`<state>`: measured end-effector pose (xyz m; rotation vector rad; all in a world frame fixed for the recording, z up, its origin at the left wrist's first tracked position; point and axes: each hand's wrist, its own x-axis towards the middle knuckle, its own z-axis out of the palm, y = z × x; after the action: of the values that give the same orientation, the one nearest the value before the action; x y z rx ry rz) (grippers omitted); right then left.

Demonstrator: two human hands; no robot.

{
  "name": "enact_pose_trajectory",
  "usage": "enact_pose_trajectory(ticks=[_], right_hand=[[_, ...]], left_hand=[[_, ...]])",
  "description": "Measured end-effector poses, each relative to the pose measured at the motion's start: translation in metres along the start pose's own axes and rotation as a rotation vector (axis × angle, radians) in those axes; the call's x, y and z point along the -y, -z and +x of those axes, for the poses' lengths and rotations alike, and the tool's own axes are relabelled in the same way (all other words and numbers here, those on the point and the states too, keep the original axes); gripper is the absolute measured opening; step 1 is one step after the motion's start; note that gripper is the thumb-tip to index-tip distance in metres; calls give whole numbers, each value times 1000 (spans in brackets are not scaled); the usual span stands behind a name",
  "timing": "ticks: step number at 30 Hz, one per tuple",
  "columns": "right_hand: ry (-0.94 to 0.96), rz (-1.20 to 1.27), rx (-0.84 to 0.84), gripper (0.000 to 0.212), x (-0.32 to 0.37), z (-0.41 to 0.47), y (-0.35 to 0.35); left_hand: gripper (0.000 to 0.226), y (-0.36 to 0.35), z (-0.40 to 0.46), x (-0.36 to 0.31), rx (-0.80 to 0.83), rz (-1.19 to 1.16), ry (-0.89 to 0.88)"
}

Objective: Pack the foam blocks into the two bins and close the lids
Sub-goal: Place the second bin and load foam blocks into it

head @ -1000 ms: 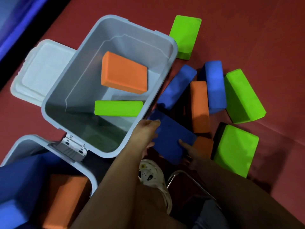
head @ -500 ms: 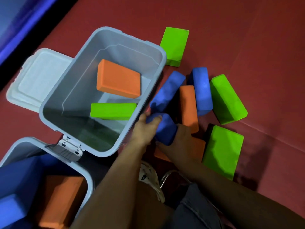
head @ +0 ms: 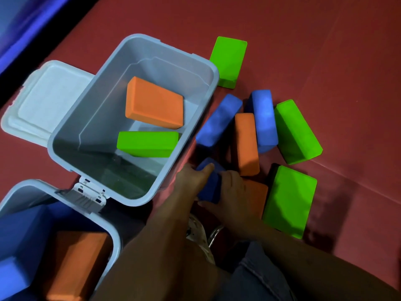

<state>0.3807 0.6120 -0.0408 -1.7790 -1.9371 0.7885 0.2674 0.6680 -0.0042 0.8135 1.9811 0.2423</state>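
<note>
Head view showed we had turned the blue foam block (head: 209,183) on edge since a second earlier, left hand (head: 191,178) and right hand (head: 233,192) fingers curled round it at lower centre, beside the open bin (head: 213,83), ready for lifting in.

hands (head: 213,187) grip blue block (head: 209,187) | beside open bin (head: 213,83)

I am looking down at a dark red floor (head: 303,51) that is filling most of my view. A faint seam (head: 355,177) is running across it at the right. Along the upper left edge, a black strip (head: 43,59) is bordering the red, with blue light (head: 26,22) glowing beyond it.
</note>
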Motion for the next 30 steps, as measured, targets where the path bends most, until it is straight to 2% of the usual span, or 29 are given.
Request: enact_pose_trajectory(ticks=[1, 3, 5, 6, 7, 9, 11, 14, 17, 20, 22, 25, 30], right_hand=[[4, 41, 53, 73, -2, 5, 3], [-125, 280, 173, 71, -14, 18, 8], [-387, 435, -33, 69, -38, 33, 8], [-515, 361, -149, 73, -54, 43, 6], [-636, 202, -176, 80, -70, 51, 4], [-834, -32, -48, 97, -93, 64, -1], [-915, -43, 63, 112, -106, 76, -8], [-881, -40, 144, 121, -118, 89, -21], [-856, -73, 215, 119, -123, 96, -29], [-858, -75, 204, 114, -126, 96, -29], [-853, -99, 159, 111, -125, 95, -26], [-820, -137, 42, 93, -119, 96, -14], [-752, -14, -157, 83, -111, 94, 23]], left_hand=[[54, 0, 1, -1, -18, 16, 0], [49, 3, 4, -3, -73, 59, 2], [50, 6, 5, -5, -107, 72, 5], [52, 7, 6, -5, -118, 65, 2], [54, 7, 7, -6, -127, 49, -3], [55, 7, 9, -8, -139, 7, 1], [55, 6, 12, -8, -144, -15, 7], [57, 4, 16, -6, -140, -25, 7], [54, 5, 19, -4, -140, -3, -10], [51, 6, 20, -3, -140, 15, -19], [51, 8, 21, -3, -133, 8, -7], [53, 10, 19, -7, -154, 9, -14], [47, 15, 1, -14, -144, 12, -86]])
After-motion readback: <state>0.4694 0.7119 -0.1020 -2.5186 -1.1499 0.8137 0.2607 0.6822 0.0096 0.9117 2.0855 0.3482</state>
